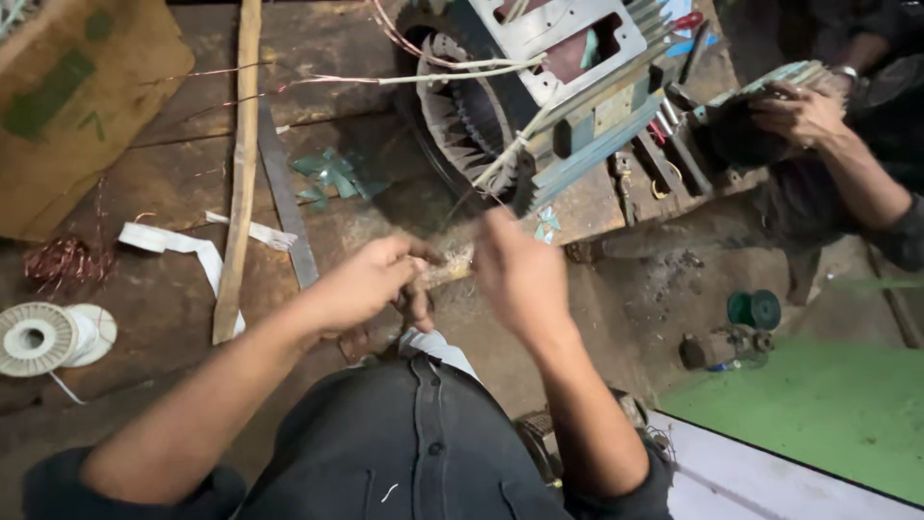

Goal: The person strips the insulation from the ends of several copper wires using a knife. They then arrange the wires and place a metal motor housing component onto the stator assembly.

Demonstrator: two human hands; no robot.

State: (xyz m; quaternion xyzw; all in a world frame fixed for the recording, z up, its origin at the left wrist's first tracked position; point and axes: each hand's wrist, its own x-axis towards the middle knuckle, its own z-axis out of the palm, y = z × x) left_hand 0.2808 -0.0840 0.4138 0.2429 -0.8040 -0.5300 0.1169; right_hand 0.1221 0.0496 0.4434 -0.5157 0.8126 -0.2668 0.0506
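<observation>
- Left hand: fingers curled tight round one end of a short pale cord bundle; thumb on top, bundle sticks out toward the right hand.
- Right hand: blurred, back of hand to camera; fingers sit at the other end of the bundle, but cannot tell if they pinch it or are loose.
- Bundle lies between the two hands, just above the person's lap, level, touching the left fingers.
- Thin pale leads run up from near the right hand to the motor stator, which lies tilted on the table, windings showing at its open end.
- Grey finned housing with a metal plate on top, just right of the stator.
- Another person's hand rests on a finned part at top right, well apart from the bundle.
- On the table left: wooden stick lying lengthwise, flat metal strip beside it, white tape strip, copper wire tangle, white spool.
- Cardboard piece at top left.
- Green spool at right, near a green mat.
</observation>
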